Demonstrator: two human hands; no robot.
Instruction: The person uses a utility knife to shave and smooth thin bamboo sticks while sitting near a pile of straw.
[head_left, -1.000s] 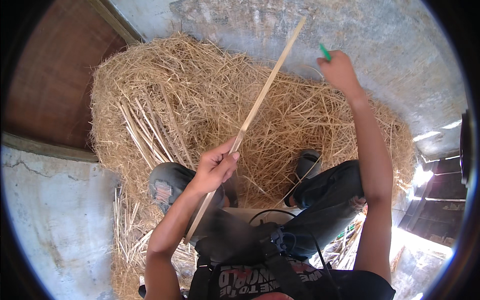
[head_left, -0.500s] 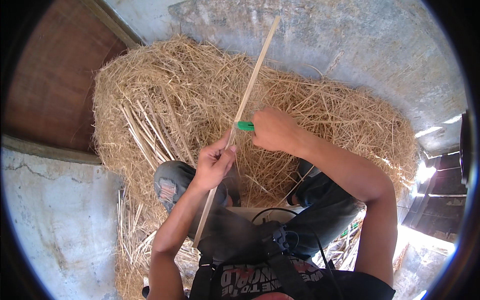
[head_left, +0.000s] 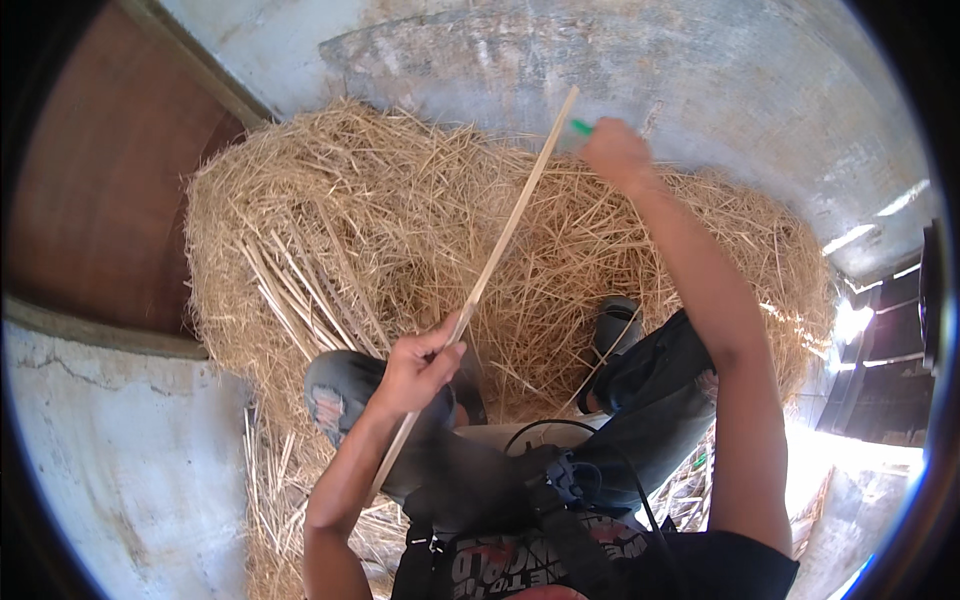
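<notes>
Gripping a long pale wood strip (head_left: 515,215) in left hand (head_left: 425,368), a bit below & left of centre frame, w/ fingers closed tight round its lower half. Running diagonally btw, from upper centre of frame down to lower left-of-centre. Got right hand (head_left: 618,150) in upper right-of-centre, clamped on a green tool (head_left: 581,127), mostly hidden & kinda blurry, so can't tell what type tbh. Sticking out just beside the strip's top end, can't tell if touching. Got both hands well apart. Wearing ripped dark jeans (head_left: 645,435), black printed tee (head_left: 730,565) at bottom & a dark shoe (head_left: 617,325) right of centre. Facing a big straw heap (head_left: 420,180) across mid frame, w/ a bunch of thin sticks (head_left: 285,290) on it, left of centre. Backed by a stained grey wall (head_left: 720,70) up top, plus a brown panel (head_left: 90,170) upper left.
</notes>
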